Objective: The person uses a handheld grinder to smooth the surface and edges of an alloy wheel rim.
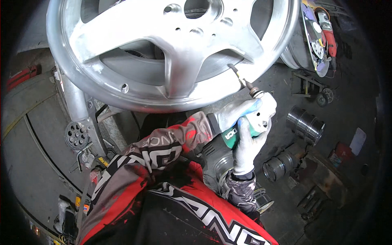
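A large bare-metal car wheel rim (183,69) with broad spokes fills the top of the view. Both my hands, in white and blue work gloves, grip a grinder (267,107) with a green body and a pale head. My left hand (233,116) wraps over it from the left, and my right hand (250,149) closes round it from below. A slim shaft (243,77) runs up from the grinder's head. Its tip lies at a gap between two spokes, near the rim's lower right; whether it touches the metal I cannot tell.
A metal post (75,98) stands below the rim's left side, beside a round pierced plate (76,135). At upper right a red angle grinder (330,43) lies by several discs. Shiny wheel barrels (305,124) sit on the dark floor at right, near a small wheeled frame (306,87).
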The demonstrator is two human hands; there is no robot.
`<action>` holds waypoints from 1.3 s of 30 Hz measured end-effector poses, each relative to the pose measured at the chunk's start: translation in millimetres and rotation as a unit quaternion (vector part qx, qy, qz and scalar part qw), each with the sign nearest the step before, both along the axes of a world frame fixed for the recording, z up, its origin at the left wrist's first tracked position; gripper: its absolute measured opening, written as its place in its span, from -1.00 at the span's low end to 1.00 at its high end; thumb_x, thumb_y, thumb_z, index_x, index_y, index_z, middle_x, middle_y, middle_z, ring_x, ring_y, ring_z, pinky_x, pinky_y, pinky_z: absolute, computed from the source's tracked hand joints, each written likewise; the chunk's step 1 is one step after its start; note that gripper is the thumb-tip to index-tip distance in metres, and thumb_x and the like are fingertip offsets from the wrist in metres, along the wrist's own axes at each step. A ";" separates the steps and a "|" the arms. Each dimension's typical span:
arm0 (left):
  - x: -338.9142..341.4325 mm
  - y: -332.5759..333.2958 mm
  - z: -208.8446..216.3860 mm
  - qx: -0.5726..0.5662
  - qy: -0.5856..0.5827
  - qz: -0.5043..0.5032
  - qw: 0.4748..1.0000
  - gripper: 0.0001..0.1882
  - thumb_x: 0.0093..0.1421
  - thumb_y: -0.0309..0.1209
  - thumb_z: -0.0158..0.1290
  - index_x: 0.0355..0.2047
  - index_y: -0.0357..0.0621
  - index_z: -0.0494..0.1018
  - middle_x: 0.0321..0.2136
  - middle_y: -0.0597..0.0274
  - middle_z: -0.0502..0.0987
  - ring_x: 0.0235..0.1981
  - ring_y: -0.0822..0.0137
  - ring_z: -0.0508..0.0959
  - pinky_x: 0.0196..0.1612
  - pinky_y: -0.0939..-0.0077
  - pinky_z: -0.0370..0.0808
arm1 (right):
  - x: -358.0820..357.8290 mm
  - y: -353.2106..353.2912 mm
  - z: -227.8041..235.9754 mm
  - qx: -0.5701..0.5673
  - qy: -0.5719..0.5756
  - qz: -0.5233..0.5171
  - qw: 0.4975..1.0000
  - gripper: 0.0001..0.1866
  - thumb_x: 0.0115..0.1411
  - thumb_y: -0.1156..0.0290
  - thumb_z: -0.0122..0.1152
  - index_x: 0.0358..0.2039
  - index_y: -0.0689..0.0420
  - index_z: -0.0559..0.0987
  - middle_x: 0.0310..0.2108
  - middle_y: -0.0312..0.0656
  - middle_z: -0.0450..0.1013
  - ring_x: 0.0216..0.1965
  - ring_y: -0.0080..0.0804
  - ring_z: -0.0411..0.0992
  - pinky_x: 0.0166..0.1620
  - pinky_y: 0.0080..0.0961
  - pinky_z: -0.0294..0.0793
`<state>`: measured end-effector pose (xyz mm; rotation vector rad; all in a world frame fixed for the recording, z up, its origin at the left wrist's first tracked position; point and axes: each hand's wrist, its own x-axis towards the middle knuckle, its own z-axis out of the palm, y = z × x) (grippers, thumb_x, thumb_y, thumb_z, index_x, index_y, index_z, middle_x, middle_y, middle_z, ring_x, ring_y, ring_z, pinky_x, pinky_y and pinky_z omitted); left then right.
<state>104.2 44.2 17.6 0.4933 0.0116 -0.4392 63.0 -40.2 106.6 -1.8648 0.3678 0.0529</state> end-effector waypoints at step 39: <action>22.8 -6.2 26.0 0.030 -0.042 -0.006 0.999 -0.47 0.48 -0.05 -0.09 0.16 -0.28 0.48 0.02 0.11 0.60 0.05 0.34 0.56 0.18 0.38 0.44 | 18.3 -27.9 0.1 0.038 -0.033 0.019 0.999 -0.20 0.19 0.56 0.40 0.39 0.23 0.22 0.19 -0.12 0.36 0.19 -0.39 0.37 0.27 -0.36 0.35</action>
